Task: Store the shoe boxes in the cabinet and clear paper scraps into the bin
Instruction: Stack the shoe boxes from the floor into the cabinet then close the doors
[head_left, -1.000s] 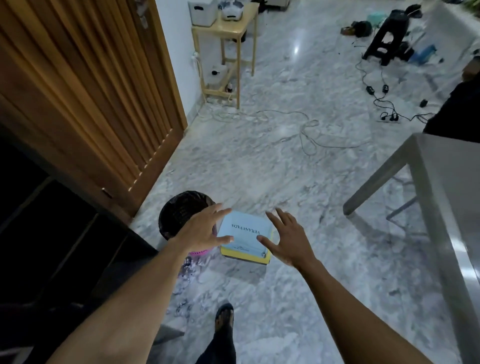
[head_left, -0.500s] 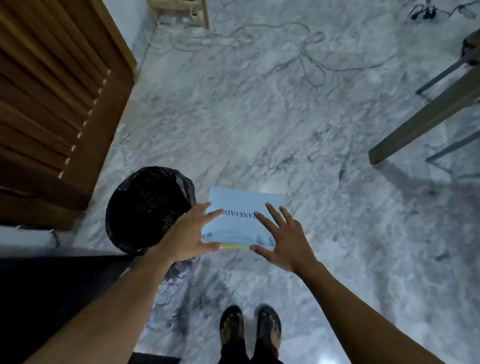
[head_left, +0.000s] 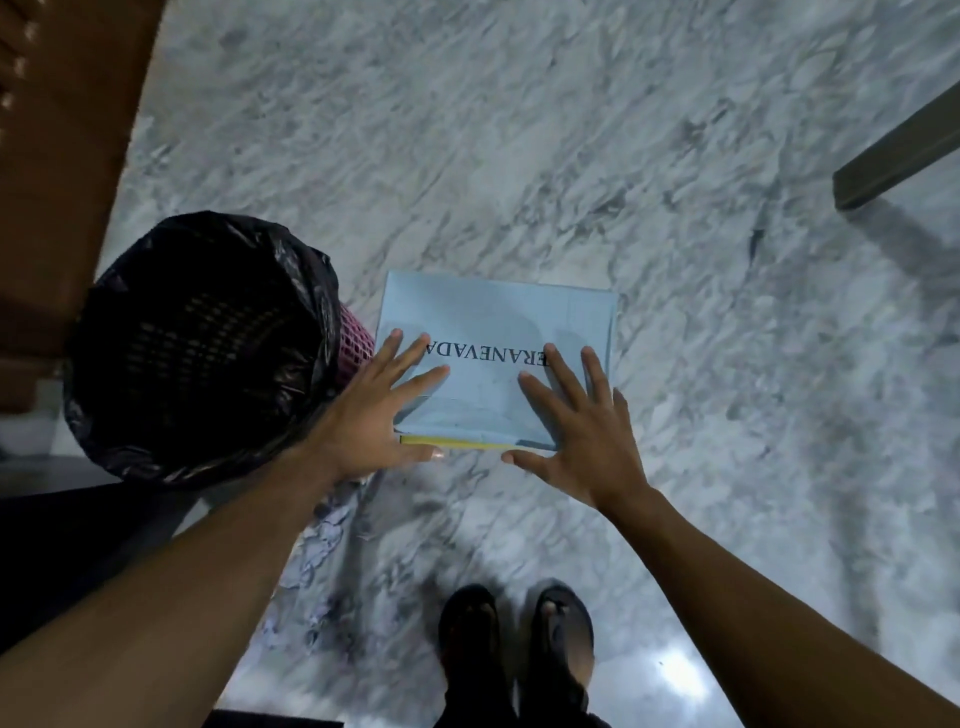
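One box (head_left: 493, 322): light blue, a yellow base showing at its near edge. It lies flat on the marble floor (head_left: 571, 130) with the lid on, just beside the bin (head_left: 197, 338).
Left hand (head_left: 374, 410): over the lid's near left corner. The fingers (head_left: 387, 351) are straight, spread and released, and the thumb lies along the near edge. I cannot tell whether they press the lid or hover.
Right hand (head_left: 582, 436): over the lid's near right part, fingers (head_left: 563, 376) straight and splayed, grasping nothing. The thumb reaches out past the near edge.
Weight: probably light, since it looks like cardboard. The contents are unseen and may slide if the box tips.
Stiffness: likely firm at the corners and walls, while the middle of the lid would give under a push.
Surface: smooth printed card, probably slick under flat palms.
Hold: best at the two short sides, low on the yellow base, with thumbs on top to keep the lid shut. Lifted by the lid alone, the base could drop away.
Scraps (head_left: 322, 525): pale paper bits on the floor by the bin's foot, beside the left forearm, not yet binned.
Door (head_left: 62, 130): brown wood at the left edge, likely the cabinet's. The box is not yet stored.
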